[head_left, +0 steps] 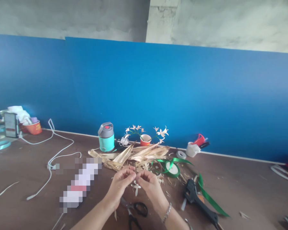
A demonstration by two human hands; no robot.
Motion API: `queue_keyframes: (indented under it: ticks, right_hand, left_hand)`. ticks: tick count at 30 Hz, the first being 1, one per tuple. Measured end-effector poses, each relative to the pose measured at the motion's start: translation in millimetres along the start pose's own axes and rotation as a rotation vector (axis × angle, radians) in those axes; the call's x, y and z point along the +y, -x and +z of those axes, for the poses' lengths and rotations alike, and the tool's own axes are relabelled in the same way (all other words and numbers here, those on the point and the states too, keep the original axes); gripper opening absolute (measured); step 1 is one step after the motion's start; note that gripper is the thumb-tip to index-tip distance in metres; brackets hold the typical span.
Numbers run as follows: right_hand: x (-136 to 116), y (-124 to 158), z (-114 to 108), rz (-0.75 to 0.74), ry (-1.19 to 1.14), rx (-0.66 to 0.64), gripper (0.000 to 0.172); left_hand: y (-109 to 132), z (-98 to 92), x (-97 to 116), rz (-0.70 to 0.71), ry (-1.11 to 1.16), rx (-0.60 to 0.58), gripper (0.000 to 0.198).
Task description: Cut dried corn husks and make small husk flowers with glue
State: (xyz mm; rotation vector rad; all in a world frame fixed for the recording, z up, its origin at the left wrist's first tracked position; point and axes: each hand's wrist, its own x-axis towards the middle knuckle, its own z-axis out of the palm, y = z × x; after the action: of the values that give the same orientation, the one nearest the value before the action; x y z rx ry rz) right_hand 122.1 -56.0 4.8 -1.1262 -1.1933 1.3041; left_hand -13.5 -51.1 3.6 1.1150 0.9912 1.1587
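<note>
Nearest, toward the person and left of the green ribbon spool (172, 169), scissors (132, 206) with black looped handles lie on the brown tabletop (91, 213), metal blades aimed away and leftward. Just beyond them, near-left of the spool, is a small pale flower (136, 188) with slim, pointed petals; its longest petal points toward the person, its long axis running nearly straight from the fingertips. The fingers of the left hand (123, 180) and right hand (147, 181) are bent inward, tips meeting just above it; whether they grasp it, I cannot tell. Near-right of the spool lies a black plastic glue gun (199, 201), its handle slanting nearer and rightward. Dry, creased, fibrous husks (144, 153) spread left of and beyond the spool; farther beyond it stands a round orange-red cup (145, 140)
</note>
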Motion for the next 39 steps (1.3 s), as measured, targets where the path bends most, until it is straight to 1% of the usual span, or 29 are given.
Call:
queue_keyframes:
  ticks: [3, 5, 9, 12, 17, 21, 23, 27, 31, 35, 39]
  right_hand:
    - [5.0, -2.2, -1.0, -0.052, 0.094, -0.026, 0.027]
    - [7.3, -3.0, -1.3, -0.065, 0.113, -0.052, 0.028]
    - [9.1, -2.7, -1.5, -0.069, 0.1, -0.081, 0.027]
    - [9.8, -2.1, -1.9, -0.074, 0.116, -0.068, 0.024]
    - [11.4, -2.9, -2.8, -0.099, 0.191, -0.055, 0.021]
    - [7.4, -1.7, -3.5, -0.108, 0.258, -0.055, 0.021]
    - [3.5, 0.6, -3.7, -0.135, 0.263, -0.029, 0.019]
    - [-2.7, 5.4, -3.3, -0.222, 0.325, 0.059, 0.021]
    - [-3.2, 5.6, -1.9, -0.249, 0.385, 0.049, 0.021]
    - [0.6, 2.4, -3.6, -0.229, 0.367, 0.015, 0.022]
    - [2.0, 0.5, -6.1, -0.161, 0.174, -0.069, 0.023]
  left_hand:
    - [0.6, 0.9, 1.2, 0.025, 0.009, -0.002, 0.027]
    - [1.2, 0.9, 1.5, 0.034, 0.045, -0.026, 0.028]
    - [2.5, 0.7, 0.4, -0.018, 0.103, -0.059, 0.028]
    - [3.3, 1.4, 0.1, -0.049, 0.102, -0.061, 0.033]
    - [3.5, 1.8, 1.1, -0.035, 0.11, -0.076, 0.032]
    - [2.0, 0.4, 0.3, -0.025, 0.089, -0.061, 0.032]
    - [1.0, -0.5, -0.1, -0.028, 0.088, -0.052, 0.03]
    - [-0.8, -0.8, -0.4, -0.023, 0.087, -0.065, 0.028]
    - [-1.4, 0.0, -0.8, -0.045, 0.154, -0.071, 0.025]
    - [-2.3, -0.9, -1.7, -0.088, 0.215, -0.08, 0.035]
    - [-4.5, -3.7, -6.0, -0.134, 0.343, -0.159, 0.04]
